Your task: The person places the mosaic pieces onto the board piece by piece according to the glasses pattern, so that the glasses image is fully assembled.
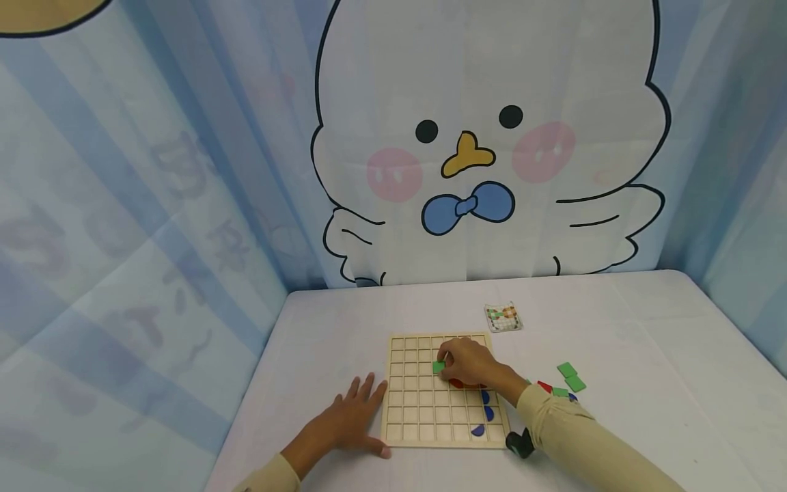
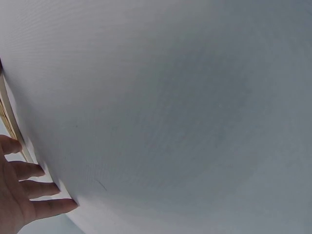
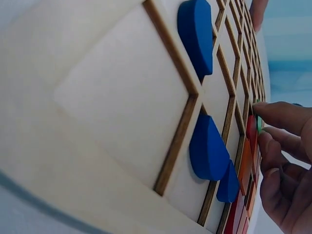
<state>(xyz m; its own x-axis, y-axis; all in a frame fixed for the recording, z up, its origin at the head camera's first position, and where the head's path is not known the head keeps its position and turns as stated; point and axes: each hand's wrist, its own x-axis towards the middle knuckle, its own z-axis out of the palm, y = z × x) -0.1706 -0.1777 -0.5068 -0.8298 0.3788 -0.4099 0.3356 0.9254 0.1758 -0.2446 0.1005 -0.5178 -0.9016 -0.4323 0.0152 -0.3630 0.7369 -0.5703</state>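
A wooden grid board [image 1: 418, 412] lies flat on the table. Over its upper middle my right hand [image 1: 466, 361] pinches a green square tile [image 1: 438, 367] between thumb and fingertips, at the board's surface. Just below that hand, red pieces [image 1: 456, 384] lie in the grid, partly covered by the hand. Blue half-round pieces [image 1: 478, 430] sit at the board's lower right; one blue piece [image 3: 208, 148] shows large in the right wrist view. My left hand [image 1: 352, 418] rests with spread fingers along the board's left edge, holding nothing.
Loose green tiles [image 1: 566, 370] lie right of the board, with a red piece [image 1: 544, 387] near the right sleeve. A small printed card [image 1: 503, 317] lies behind the board. A black object [image 1: 520, 444] is by the right forearm. A printed curtain [image 1: 393, 253] hangs behind the table.
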